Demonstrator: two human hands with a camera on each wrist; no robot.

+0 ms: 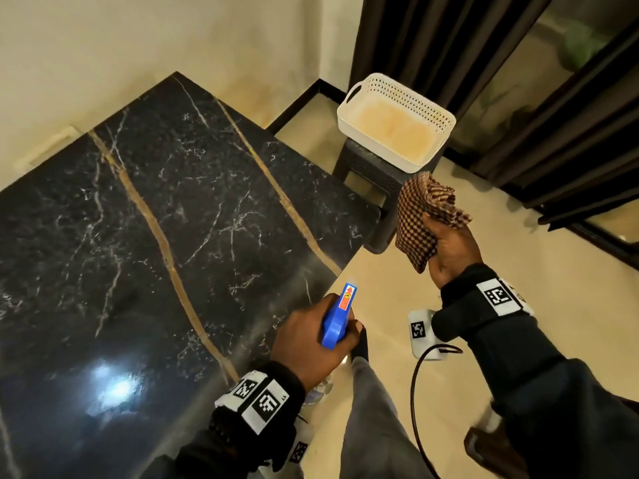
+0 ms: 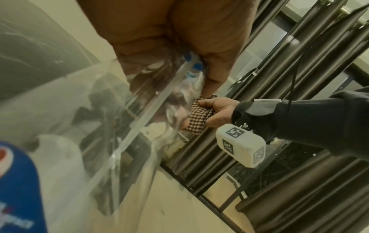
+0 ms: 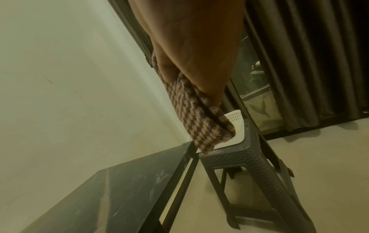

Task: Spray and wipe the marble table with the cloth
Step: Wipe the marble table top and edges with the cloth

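The black marble table with white veins and two gold streaks fills the left of the head view. My left hand grips the blue trigger head of a clear spray bottle at the table's near right edge, nozzle pointing over the marble. The bottle's clear body with a blue label fills the left wrist view. My right hand holds a folded brown-and-cream checked cloth up in the air, off the table's right side. The same cloth hangs below my fingers in the right wrist view.
A white perforated basket sits on a dark plastic stool just beyond the table's right corner. Dark curtains hang behind it over a glass door. Beige floor lies right of the table. A wall runs along the table's far side.
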